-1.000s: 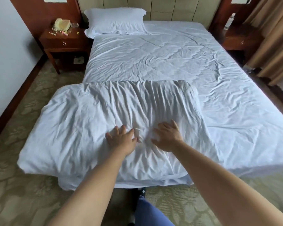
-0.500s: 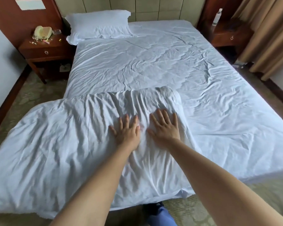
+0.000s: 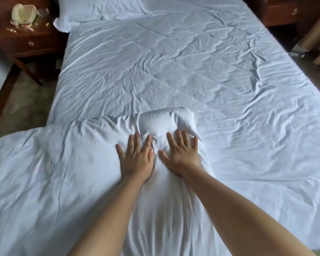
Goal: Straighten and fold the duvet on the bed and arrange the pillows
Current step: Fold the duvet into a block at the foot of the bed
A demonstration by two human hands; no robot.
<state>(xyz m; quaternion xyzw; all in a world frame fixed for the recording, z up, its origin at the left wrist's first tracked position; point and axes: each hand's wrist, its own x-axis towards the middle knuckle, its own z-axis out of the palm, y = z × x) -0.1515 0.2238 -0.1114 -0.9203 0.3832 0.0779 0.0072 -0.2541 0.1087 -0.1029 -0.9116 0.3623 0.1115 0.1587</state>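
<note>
Moved: both hands slid up the duvet [image 3: 67, 182] since a moment ago; its far edge now bunches.
Duvet: white, crumpled, folded, foot of the bed [image 3: 174, 61], overhanging its left side.
Pillow [image 3: 100, 7]: white, at the bed's head.
Left hand [image 3: 136, 159]: fingers spread flat, pressing duvet.
Right hand [image 3: 182, 154]: the same, just beside it.

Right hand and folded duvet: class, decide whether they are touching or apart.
Touching. The head view shows the right hand pressed flat, fingers spread, on the folded duvet, with the fabric bunched ahead of its fingertips.
</note>
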